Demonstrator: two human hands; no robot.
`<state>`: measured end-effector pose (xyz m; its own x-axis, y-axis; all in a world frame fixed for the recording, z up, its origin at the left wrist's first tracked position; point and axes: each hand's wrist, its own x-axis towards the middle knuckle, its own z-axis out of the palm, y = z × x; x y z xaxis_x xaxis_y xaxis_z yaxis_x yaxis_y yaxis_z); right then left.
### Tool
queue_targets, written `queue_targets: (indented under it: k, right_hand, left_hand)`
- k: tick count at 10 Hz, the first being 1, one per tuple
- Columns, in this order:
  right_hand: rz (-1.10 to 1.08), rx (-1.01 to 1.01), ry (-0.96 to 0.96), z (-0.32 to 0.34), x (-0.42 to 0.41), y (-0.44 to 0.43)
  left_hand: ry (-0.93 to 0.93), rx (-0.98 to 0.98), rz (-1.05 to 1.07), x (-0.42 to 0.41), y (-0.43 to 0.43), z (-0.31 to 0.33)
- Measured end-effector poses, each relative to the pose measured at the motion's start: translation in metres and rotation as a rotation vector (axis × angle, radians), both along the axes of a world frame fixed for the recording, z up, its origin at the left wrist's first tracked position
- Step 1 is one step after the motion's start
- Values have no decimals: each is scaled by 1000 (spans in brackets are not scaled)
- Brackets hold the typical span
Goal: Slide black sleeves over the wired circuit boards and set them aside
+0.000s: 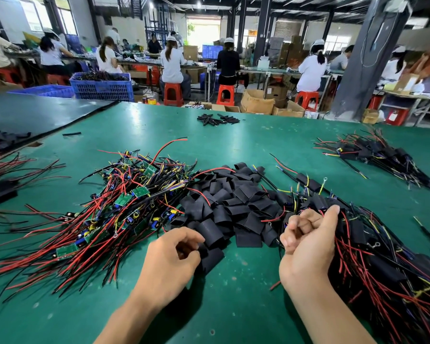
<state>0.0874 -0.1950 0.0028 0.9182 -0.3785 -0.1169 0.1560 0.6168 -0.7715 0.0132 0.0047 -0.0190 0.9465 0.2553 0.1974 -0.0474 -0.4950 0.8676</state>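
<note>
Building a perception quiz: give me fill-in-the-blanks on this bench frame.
1. The left hand pinches a black ____.
2. The bare circuit boards lie to the ____ of the loose sleeve pile.
3. The table surface is ____.
Missing words: sleeve; left; green.

**Bright, even light; fisheye bend at edges**

Daylight pours from the doorway [203, 33] at back, blown out to white, w/ more from windows [35, 16] top L. I get a pale sheen on the green table [233, 135] farther out, and soft shadows under the left hand [169, 256] & right hand [308, 247]. The black sleeves [233, 202] read flat dark, little detail. Foreground sharp; bkgd workers [171, 63] soft, top R corner smeared. The pillar [365, 58] leans, table edge curves.
</note>
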Motion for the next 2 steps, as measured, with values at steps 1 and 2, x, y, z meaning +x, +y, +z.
queue_targets:
  k: [1, 2]
  right_hand:
    - [12, -83, -54, -9, 4, 2]
    - [66, -456, -97, -21, 1, 12]
  left_hand:
    - [0, 26, -13, 1, 1, -1]
    - [23, 20, -20, 0, -2, -2]
